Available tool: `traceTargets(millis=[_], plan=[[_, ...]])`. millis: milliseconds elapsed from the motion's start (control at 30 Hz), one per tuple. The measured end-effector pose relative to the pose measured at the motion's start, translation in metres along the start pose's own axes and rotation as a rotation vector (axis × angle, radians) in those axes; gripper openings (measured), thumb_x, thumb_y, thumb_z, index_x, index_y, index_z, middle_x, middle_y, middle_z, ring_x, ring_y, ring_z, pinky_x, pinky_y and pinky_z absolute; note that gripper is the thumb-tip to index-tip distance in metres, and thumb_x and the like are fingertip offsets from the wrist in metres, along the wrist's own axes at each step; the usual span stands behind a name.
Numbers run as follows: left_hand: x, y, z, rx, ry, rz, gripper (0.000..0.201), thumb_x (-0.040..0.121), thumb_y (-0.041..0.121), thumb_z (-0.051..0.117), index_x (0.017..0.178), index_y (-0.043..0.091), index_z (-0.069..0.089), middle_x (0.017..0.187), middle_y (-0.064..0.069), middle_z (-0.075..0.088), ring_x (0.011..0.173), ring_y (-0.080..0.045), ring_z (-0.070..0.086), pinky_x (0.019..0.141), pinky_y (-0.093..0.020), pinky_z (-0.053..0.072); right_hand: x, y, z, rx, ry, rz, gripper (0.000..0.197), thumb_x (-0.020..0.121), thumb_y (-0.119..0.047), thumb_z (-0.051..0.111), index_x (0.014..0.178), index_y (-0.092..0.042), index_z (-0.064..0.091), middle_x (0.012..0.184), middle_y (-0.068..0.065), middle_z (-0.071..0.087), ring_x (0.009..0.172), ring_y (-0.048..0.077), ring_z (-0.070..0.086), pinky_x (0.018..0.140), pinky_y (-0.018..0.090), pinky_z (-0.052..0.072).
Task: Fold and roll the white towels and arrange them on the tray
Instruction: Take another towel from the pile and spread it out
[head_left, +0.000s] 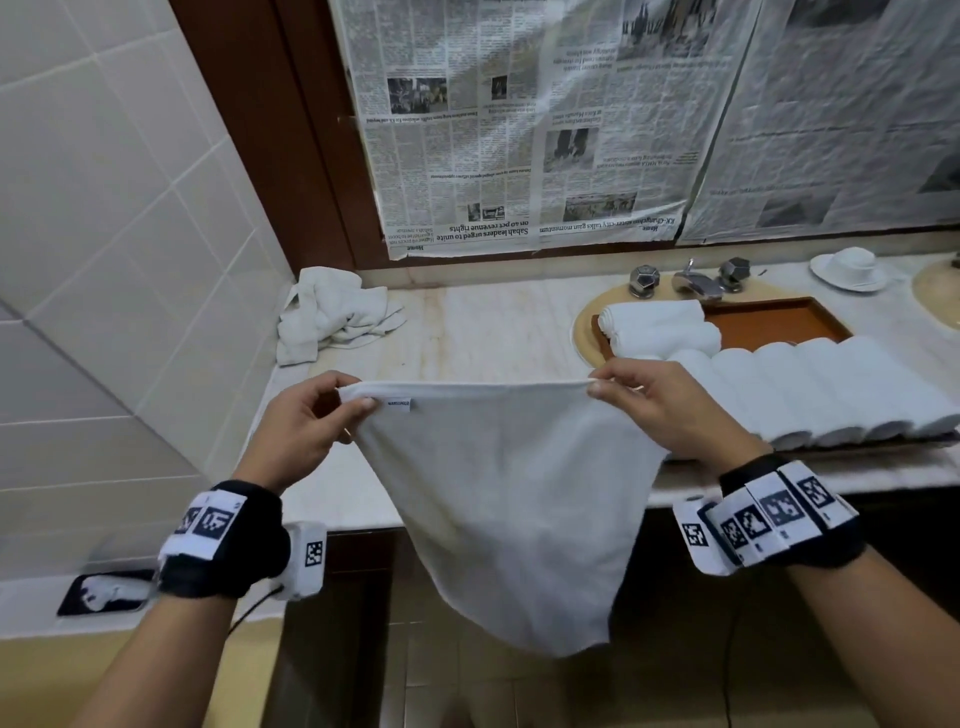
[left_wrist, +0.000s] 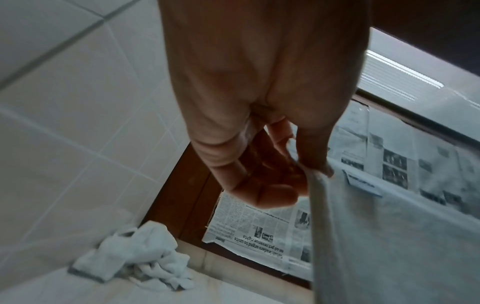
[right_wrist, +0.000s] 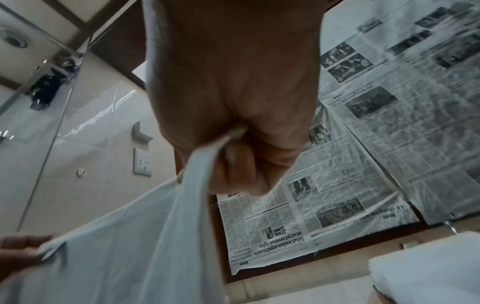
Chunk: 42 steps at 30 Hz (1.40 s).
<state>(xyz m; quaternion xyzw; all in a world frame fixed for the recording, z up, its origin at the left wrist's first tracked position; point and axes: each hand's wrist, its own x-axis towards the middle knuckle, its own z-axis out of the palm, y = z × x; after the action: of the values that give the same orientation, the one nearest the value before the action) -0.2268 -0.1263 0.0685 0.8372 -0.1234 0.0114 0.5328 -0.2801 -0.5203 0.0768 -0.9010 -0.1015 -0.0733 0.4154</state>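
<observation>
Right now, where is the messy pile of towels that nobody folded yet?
In the head view the crumpled towel pile sits on the counter at the far left corner, against the tiled wall, left of the tray of rolled towels.

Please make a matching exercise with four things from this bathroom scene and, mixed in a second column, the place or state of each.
1. held towel
2. crumpled towels
3. rolled towels
4. newspaper

A. in a heap at the counter's far left corner
B. covers the wall above the counter
C. hangs spread between both hands
D. side by side on the tray

Pairs: 1-C, 2-A, 3-D, 4-B
</observation>
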Motion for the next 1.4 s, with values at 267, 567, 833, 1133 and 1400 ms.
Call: traceTargets(millis=[267, 567, 833, 1133, 1400], plan=[[0.042, -0.002, -0.019, 0.262, 0.048, -0.008, 0.008, 0.09, 0.027, 0.073, 0.089, 0.019, 0.072, 0.062, -0.001, 0.056, 0.055, -0.01, 0.048, 0.054, -0.021, 0.04, 0.043, -0.006, -0.032, -0.179, -0.349, 0.117, 0.013, 0.079, -0.037, 0.082, 0.074, -0.028, 0.073, 0.069, -0.007, 0.066, 0.065, 0.004, 0.053, 0.06, 0.02, 0.037], [0.117, -0.011, -0.037, 0.071, -0.011, -0.109, 0.011, 0.094, 0.019, 0.068, 0.1, 0.009, 0.07, 0.077, -0.006, 0.067, 0.064, -0.015, 0.069, 0.062, -0.029, 0.059, 0.111, 0.005, -0.027, -0.12, -0.099, 0.251, 0.017, 0.099, -0.021, 0.06, 0.088, -0.008, 0.061, 0.07, 0.019, 0.067, 0.044, 0.021, 0.06, 0.042, 0.024, 0.041], [0.238, -0.021, -0.044, 0.187, -0.002, -0.025, 0.009, 0.094, 0.015, 0.067, 0.096, 0.006, 0.069, 0.081, -0.016, 0.072, 0.069, -0.021, 0.074, 0.068, -0.041, 0.063, 0.214, 0.03, -0.013, 0.351, 0.228, 0.362, 0.013, 0.099, -0.013, 0.06, 0.1, -0.001, 0.057, 0.094, 0.027, 0.064, 0.08, 0.037, 0.074, 0.069, 0.036, 0.063], [0.329, -0.112, 0.011, 0.445, 0.027, -0.169, 0.021, 0.086, 0.015, 0.063, 0.066, 0.013, 0.067, 0.061, 0.0, 0.07, 0.07, -0.024, 0.069, 0.08, -0.035, 0.056, 0.304, 0.142, 0.061, 0.272, 0.328, 0.531, 0.009, 0.095, -0.014, 0.064, 0.087, -0.018, 0.064, 0.086, 0.01, 0.072, 0.079, 0.028, 0.075, 0.085, 0.05, 0.059], [0.408, -0.205, 0.073, 0.508, 0.071, -0.396, 0.017, 0.086, 0.021, 0.06, 0.072, 0.017, 0.07, 0.06, 0.006, 0.063, 0.077, -0.027, 0.06, 0.068, -0.028, 0.039, 0.375, 0.242, 0.099, 0.157, 0.206, 0.618, 0.017, 0.091, -0.018, 0.064, 0.075, -0.02, 0.069, 0.069, 0.003, 0.074, 0.073, 0.02, 0.074, 0.086, 0.046, 0.058]])
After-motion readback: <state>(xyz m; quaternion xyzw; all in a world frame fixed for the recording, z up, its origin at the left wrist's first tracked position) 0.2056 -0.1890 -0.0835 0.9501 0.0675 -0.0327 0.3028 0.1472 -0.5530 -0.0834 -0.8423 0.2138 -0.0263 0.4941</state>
